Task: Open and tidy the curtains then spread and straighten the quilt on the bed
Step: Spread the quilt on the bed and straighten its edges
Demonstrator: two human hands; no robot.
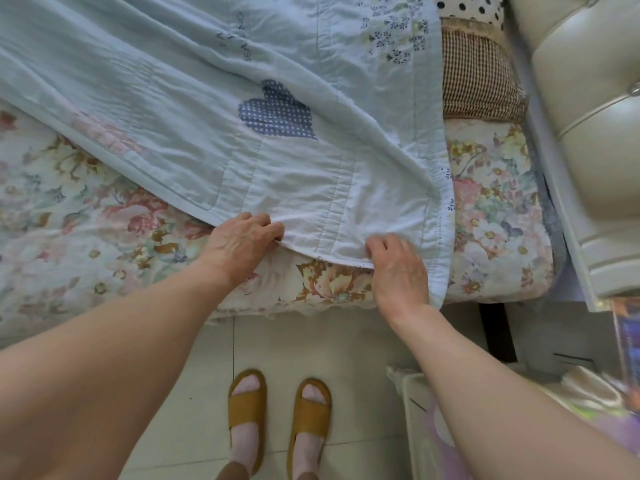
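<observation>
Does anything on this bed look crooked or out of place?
Yes. The quilt lies askew: its near edge runs diagonally across the floral sheet, leaving the left part bare. Both hands, left and right, pinch that edge near the corner. Nothing looks torn or spilled.

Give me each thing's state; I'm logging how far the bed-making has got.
Quilt: partly spread, lying askew, near edge lifted.
Left hand: shut on the quilt edge.
Right hand: shut on the quilt edge near its corner.
Sheet: flat, partly uncovered.
Pillow: lying at the headboard end, partly under the quilt.
</observation>
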